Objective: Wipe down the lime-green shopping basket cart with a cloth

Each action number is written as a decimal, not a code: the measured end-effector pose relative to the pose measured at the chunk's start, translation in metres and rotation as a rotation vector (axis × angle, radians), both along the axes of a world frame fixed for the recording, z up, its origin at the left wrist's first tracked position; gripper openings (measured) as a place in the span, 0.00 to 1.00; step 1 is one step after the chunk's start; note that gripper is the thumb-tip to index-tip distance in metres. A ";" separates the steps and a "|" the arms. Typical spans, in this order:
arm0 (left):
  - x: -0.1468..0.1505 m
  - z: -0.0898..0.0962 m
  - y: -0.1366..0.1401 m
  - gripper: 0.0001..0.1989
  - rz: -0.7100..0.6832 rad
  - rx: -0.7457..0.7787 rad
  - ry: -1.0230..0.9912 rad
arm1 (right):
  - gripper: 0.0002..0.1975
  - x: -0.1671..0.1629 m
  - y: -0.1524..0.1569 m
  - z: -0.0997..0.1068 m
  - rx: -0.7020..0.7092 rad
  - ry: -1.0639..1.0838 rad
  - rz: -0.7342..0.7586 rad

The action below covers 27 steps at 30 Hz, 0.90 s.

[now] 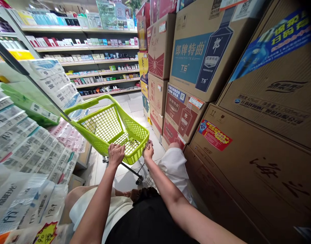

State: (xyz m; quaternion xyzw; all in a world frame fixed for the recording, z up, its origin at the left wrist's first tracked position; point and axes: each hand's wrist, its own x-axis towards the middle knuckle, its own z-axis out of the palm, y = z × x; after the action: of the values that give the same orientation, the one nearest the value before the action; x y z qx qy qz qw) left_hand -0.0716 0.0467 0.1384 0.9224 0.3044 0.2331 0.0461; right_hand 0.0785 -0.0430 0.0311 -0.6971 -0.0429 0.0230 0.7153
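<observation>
A lime-green shopping cart (pixel 99 120) with a latticed basket stands right in front of my knees. Inside the basket only the lattice and a small pale patch at the bottom show. The fingers of my left hand (pixel 116 154) curl over the cart's near rim. My right hand (pixel 148 150) is closed at the near right corner of the basket; its fingertips are partly hidden. A metal rod (pixel 50 98) with a dark upper end slants down to the cart's left rim. Under the basket a black caster (pixel 139 179) rests on the tiles.
Large cardboard cartons (pixel 193 47) are stacked high close on my right. Wrapped paper packs (pixel 30 145) with handwritten prices are piled on the left. Shelves (pixel 86 61) of small boxes and bottles line the back. Pale floor tiles (pixel 130 105) run between.
</observation>
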 end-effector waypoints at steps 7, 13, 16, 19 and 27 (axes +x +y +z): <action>0.014 -0.007 0.001 0.30 0.057 -0.030 -0.033 | 0.25 0.002 0.007 0.030 0.010 -0.120 -0.021; 0.028 -0.007 -0.007 0.32 0.129 0.016 -0.058 | 0.29 -0.088 0.008 -0.001 -0.055 -0.221 0.015; 0.028 -0.006 -0.007 0.30 0.096 0.008 -0.055 | 0.31 -0.063 0.015 0.010 -0.017 -0.206 -0.016; 0.028 -0.006 -0.008 0.30 0.067 -0.016 -0.057 | 0.29 -0.001 0.018 0.033 0.021 -0.097 -0.048; 0.027 -0.006 -0.018 0.28 0.094 0.000 -0.058 | 0.28 -0.033 0.015 0.014 -0.012 -0.293 -0.024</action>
State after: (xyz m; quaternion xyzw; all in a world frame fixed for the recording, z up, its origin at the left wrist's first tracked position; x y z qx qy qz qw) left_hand -0.0449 0.0284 0.1320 0.8998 0.3462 0.2618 0.0439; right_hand 0.0456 -0.0279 0.0449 -0.6978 -0.1382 -0.0873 0.6974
